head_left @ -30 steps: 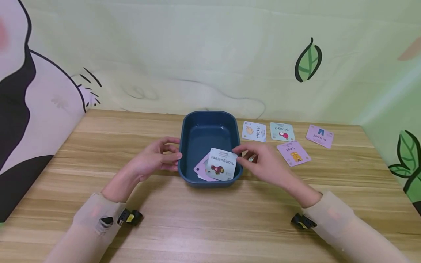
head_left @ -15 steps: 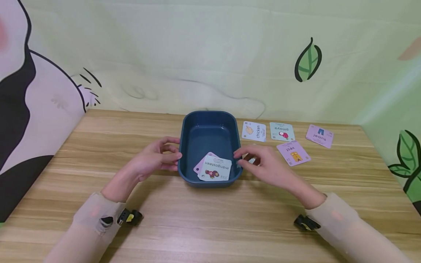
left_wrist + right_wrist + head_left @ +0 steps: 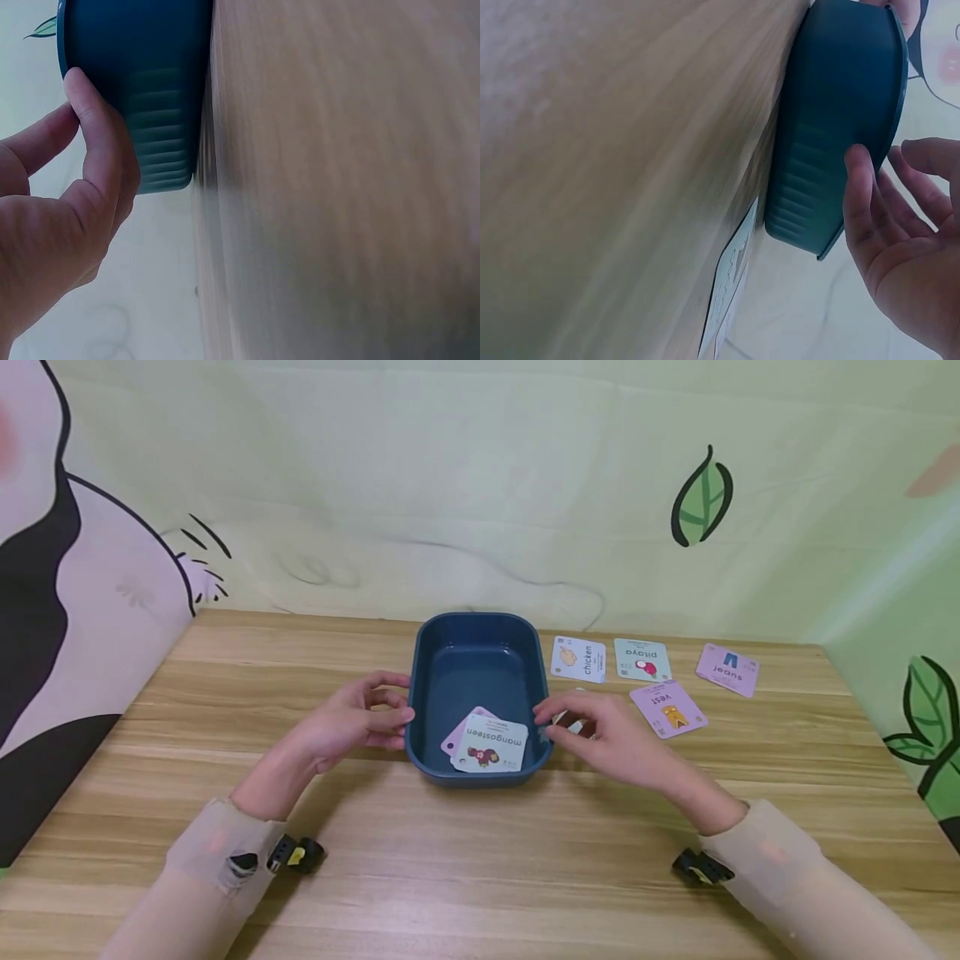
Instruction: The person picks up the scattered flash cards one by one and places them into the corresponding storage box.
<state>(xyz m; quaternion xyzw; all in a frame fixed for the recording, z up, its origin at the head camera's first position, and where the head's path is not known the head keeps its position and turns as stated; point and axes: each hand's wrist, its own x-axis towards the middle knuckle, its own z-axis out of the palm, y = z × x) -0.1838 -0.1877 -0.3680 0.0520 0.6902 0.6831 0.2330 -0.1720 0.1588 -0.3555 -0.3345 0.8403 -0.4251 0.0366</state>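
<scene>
A dark blue rectangular box stands on the wooden table. Inside, at its near end, a mangosteen picture card lies over a pink card. My left hand rests its fingertips against the outer left wall, fingers loosely bent; the left wrist view has a fingertip just below the rim. At the right rim, my right hand has relaxed fingers and nothing between them. In the right wrist view its fingers lie along the outer wall. A pale card is mostly hidden behind this hand.
Right of the box lie a chicken card, a pitaya card, a vest card and a jeans card. A pale printed cloth with leaf drawings hangs behind the table.
The mangosteen card, pinched by my right hand a second ago, dropped flat onto the cards in the box. The right hand drew back slightly to the right; the left hand stayed put.
</scene>
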